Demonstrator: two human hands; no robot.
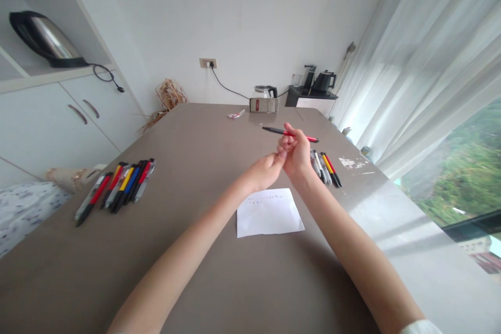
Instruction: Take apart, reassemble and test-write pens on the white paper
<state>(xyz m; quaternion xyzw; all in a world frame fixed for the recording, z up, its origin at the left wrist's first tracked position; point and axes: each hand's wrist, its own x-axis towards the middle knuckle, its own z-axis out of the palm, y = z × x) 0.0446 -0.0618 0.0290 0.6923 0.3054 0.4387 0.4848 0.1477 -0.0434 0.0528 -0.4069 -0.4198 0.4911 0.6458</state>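
Note:
My right hand is raised above the table, its fingers closed around a red and black pen. The pen lies nearly level, dark end to the left and red end to the right. My left hand meets the right one at the fingers, closed; whatever its fingertips pinch, if anything, is hidden. Below both hands lies a white sheet of paper with small faint writing along its top. Just beyond my right wrist, a row of pens in white, clear, yellow and red is partly covered by that hand.
Several more pens lie side by side on the left of the brown table. At the far edge stand a glass pot and a box. A kettle sits on the left shelf; curtains hang right.

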